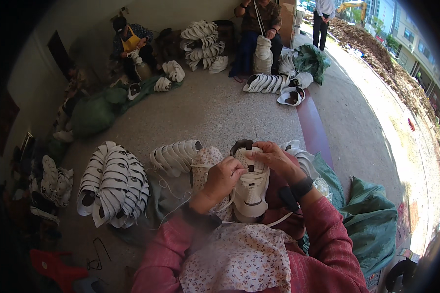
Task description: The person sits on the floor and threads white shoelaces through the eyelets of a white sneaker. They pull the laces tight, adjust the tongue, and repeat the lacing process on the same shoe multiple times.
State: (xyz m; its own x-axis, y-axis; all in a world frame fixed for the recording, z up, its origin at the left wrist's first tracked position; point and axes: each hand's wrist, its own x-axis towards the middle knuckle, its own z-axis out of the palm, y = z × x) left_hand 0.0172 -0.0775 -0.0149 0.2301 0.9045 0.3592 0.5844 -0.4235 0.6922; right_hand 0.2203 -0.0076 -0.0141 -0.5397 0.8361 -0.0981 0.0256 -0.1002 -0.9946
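Right at the frame's centre, the cream mesh shoe upper [252, 195] looks light, pliant and best held by its side edges, the right hand [271, 157] pinching its top, the left hand [223, 177] curled alongside, grip impossible to tell.

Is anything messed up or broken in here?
Nothing looks clearly broken or spilled. One untidy bit: a thin white cord trails in loose curves to the right of the big stack of shoe uppers. It looks odd because those pieces sit neatly nested in rows.
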